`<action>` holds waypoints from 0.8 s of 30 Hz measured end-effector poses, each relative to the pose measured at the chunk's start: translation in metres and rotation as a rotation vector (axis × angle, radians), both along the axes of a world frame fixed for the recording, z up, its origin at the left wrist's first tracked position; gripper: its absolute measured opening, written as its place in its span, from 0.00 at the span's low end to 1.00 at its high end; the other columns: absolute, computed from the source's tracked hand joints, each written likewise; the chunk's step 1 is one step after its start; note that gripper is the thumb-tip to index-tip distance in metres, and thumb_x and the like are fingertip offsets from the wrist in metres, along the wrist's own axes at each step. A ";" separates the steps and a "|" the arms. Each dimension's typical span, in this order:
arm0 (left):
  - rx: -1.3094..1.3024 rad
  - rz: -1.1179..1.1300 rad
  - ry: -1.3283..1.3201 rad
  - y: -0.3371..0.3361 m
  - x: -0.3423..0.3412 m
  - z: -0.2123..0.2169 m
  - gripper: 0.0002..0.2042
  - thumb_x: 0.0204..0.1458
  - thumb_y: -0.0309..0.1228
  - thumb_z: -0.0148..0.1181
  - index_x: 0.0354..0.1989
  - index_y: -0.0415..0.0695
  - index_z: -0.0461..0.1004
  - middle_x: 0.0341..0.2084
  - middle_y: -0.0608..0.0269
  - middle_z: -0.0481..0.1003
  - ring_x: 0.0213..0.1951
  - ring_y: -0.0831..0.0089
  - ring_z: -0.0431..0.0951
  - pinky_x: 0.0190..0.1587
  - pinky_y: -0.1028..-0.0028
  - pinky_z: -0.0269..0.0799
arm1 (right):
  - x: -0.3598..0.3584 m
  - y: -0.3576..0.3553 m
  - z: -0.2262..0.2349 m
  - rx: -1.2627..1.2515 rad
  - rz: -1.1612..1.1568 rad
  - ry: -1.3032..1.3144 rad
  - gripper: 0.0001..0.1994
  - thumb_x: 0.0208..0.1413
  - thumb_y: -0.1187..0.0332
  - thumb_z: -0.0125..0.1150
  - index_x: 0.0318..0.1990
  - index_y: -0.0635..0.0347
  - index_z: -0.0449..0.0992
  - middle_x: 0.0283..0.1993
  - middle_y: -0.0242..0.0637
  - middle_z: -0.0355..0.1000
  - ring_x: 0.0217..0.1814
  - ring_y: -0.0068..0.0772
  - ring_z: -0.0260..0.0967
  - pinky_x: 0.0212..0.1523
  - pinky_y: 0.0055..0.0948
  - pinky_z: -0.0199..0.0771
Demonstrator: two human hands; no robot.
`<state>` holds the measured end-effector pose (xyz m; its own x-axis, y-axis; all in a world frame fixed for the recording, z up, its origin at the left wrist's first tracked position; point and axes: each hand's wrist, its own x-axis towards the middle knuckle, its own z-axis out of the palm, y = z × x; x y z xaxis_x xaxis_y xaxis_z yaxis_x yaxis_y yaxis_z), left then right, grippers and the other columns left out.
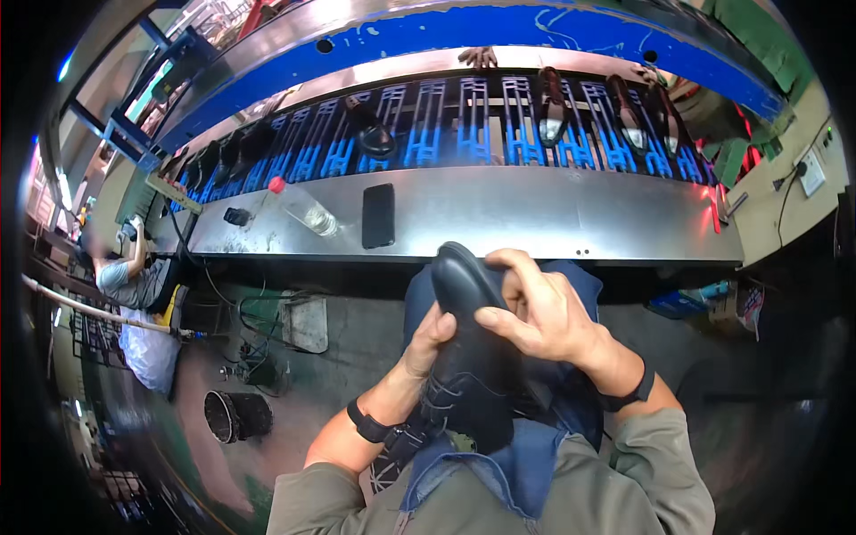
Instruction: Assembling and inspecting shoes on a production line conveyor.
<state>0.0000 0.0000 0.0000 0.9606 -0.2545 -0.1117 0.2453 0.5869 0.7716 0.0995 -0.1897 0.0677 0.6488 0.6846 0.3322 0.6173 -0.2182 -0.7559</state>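
A black lace-up shoe [465, 287] is held over my lap, toe pointing away from me and laces on its left side. My left hand [426, 346] is closed around its left side, the thumb lying on the upper. At the right, my right hand [555, 314] has its thumb against the upper and its bent index finger by the toe edge. The other right-hand fingers are curled and partly hidden, so I cannot tell whether they hold anything more. A blue apron [535, 464] lies under the shoe.
Ahead runs a metal ledge [535, 209] with a black phone [378, 216] and a clear bottle [308, 212]. Behind it, a blue-slatted conveyor [428, 134] carries several shoes; another person's hand [479, 57] rests beyond. A co-worker [134, 276] sits left, a black bucket [236, 415] nearer.
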 end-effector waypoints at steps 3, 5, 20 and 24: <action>0.052 0.078 -0.101 -0.032 0.001 0.012 0.47 0.56 0.50 0.63 0.75 0.38 0.43 0.64 0.51 0.60 0.67 0.62 0.61 0.69 0.62 0.57 | 0.001 -0.012 0.001 0.035 0.014 -0.171 0.31 0.57 0.52 0.67 0.55 0.71 0.66 0.21 0.49 0.73 0.21 0.52 0.76 0.24 0.40 0.76; 0.499 0.437 -0.432 -0.035 0.014 0.031 0.42 0.61 0.47 0.57 0.75 0.37 0.43 0.61 0.50 0.63 0.65 0.64 0.63 0.68 0.64 0.56 | 0.005 -0.015 0.000 0.043 0.056 -0.190 0.30 0.59 0.52 0.65 0.55 0.71 0.66 0.21 0.49 0.73 0.22 0.52 0.76 0.24 0.40 0.76; 0.838 0.362 -0.371 -0.040 0.023 0.068 0.35 0.63 0.45 0.53 0.72 0.37 0.51 0.56 0.50 0.67 0.58 0.64 0.66 0.65 0.64 0.58 | 0.027 -0.014 0.000 0.385 0.209 -0.153 0.12 0.62 0.73 0.54 0.50 0.71 0.71 0.22 0.46 0.71 0.19 0.47 0.72 0.23 0.41 0.70; 0.791 0.321 -0.350 -0.041 0.022 0.074 0.35 0.63 0.45 0.53 0.72 0.38 0.50 0.56 0.50 0.66 0.59 0.65 0.65 0.65 0.63 0.57 | 0.027 -0.019 -0.004 0.452 0.287 0.218 0.13 0.63 0.72 0.53 0.52 0.72 0.70 0.22 0.42 0.71 0.22 0.42 0.74 0.26 0.37 0.71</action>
